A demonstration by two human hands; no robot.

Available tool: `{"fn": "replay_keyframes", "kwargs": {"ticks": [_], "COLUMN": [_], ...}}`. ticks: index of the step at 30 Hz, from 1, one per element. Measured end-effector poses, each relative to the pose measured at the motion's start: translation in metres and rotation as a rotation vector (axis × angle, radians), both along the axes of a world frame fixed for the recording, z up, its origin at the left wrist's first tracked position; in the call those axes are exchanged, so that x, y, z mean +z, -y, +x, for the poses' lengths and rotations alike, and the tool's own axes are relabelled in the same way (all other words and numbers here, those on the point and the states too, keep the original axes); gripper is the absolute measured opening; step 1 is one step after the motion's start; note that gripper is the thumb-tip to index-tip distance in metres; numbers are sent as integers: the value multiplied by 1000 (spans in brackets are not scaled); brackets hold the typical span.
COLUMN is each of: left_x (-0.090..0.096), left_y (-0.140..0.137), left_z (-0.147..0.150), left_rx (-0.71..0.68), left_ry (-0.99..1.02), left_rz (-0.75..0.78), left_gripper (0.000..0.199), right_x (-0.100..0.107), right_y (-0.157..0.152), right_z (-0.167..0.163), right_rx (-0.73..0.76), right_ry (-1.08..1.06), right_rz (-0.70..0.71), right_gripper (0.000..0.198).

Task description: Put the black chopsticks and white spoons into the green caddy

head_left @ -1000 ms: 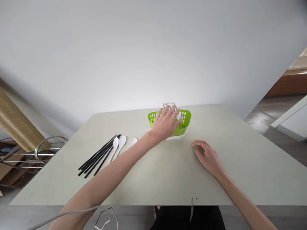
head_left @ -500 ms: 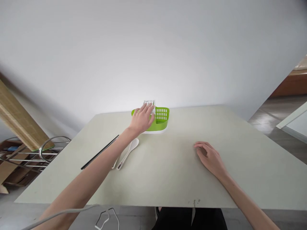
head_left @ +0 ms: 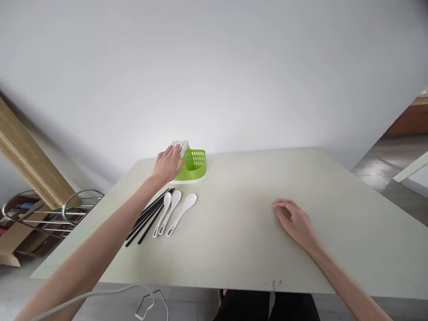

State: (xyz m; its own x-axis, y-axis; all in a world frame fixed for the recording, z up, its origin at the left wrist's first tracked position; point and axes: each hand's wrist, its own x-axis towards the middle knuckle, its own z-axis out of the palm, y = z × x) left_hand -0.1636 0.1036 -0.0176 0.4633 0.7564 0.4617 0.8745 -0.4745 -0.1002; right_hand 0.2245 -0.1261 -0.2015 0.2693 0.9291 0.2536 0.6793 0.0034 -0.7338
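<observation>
My left hand point(head_left: 167, 165) grips the green and white cutlery holder point(head_left: 192, 177) near the wall, its fingers over the white slotted top point(head_left: 183, 144). The hand and wrist hide the holder's left side. Below it lie three white spoons point(head_left: 190, 201), bowls toward the wall. Several black chopsticks point(head_left: 147, 228) lie just left of them, partly hidden by my left forearm. At the right, my right hand point(head_left: 296, 223) rests on the tabletop, loosely curved with a gap between thumb and forefinger, holding nothing.
The pale table point(head_left: 234, 249) stands against a white wall point(head_left: 234, 80). A metal rack point(head_left: 55, 220), a cardboard box point(head_left: 20, 243) and a tan board point(head_left: 30, 156) are at the left. A white cable point(head_left: 93, 293) crosses in front of my left forearm.
My left hand and the cutlery holder have moved left along the wall, and the holder has turned. More of the spoons and chopsticks now shows. My right hand stays in place.
</observation>
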Motion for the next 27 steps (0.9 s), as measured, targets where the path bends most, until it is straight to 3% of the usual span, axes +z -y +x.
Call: {"fn": "replay_keyframes", "kwargs": {"ticks": [6, 10, 14, 17, 19, 22, 27], "left_x": [-6, -28, -70, -101, -117, -129, -133], "left_y": [12, 61, 121, 153, 165, 174, 177], "left_z": [-11, 2, 14, 17, 17, 16, 16], "left_rx": [-9, -239, -425, -413, -369, -320, -300], "left_ry": [90, 222, 325, 350, 360, 357, 277], "left_rz": [74, 117, -227, -553, -616, -545, -426], "left_gripper": [49, 40, 24, 22, 23, 21, 18], "right_x": [0, -1, -2, -2, -1, 1, 1], "right_y": [0, -1, -1, 0, 1, 2, 2], "right_z": [0, 2, 2, 1, 1, 0, -1], "right_rx": [3, 11, 4, -5, -4, -3, -20], "right_ry": [-13, -11, -3, 1, 0, -5, -11], "right_rz": [5, 7, 22, 20, 14, 4, -11], "right_gripper": [30, 28, 28, 29, 30, 31, 30]}}
